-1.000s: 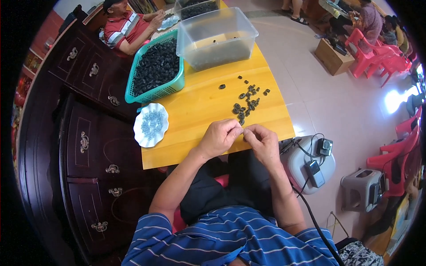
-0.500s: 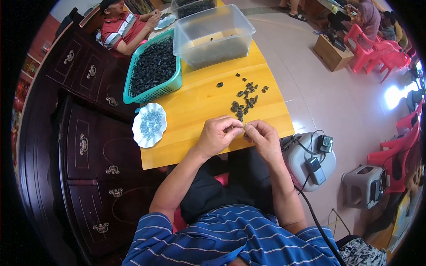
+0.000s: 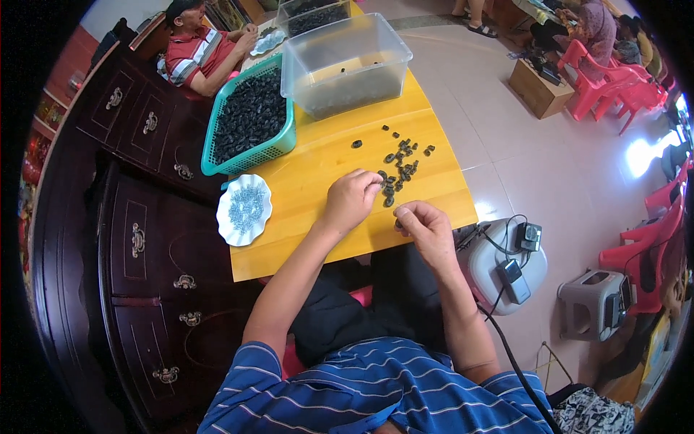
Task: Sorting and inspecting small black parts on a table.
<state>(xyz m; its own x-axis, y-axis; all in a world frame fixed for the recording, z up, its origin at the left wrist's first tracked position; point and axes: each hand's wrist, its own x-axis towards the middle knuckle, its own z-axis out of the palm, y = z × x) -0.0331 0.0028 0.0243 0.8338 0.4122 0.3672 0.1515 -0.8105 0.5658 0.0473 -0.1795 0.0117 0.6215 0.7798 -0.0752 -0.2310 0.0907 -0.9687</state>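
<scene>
Small black ring-like parts (image 3: 401, 172) lie scattered on the yellow table (image 3: 325, 155). At the left side of this scatter is my left hand (image 3: 350, 199), thumb and fingers pinched together, its tips against the pieces; whether one is between them is hidden. Closer to the table's front edge, my right hand (image 3: 428, 230) is closed in a pinch, and a bit of a small black part (image 3: 398, 225) shows under its fingertips. A white scalloped dish (image 3: 225, 223) holding many tiny clear pieces stands to the left of my left arm.
A teal basket (image 3: 249, 160) heaped with black parts stands at the back left, beside a clear plastic bin (image 3: 347, 83) with a few pieces inside. A person (image 3: 202, 54) in a red striped shirt sits beyond. Dark drawers (image 3: 137, 224) flank the left; a grey-white stool (image 3: 499, 264) bears cabled devices.
My hands were together at the near end of the scattered parts. The left has moved away and forward to the pieces, while the right stays almost in place, still pinched.
</scene>
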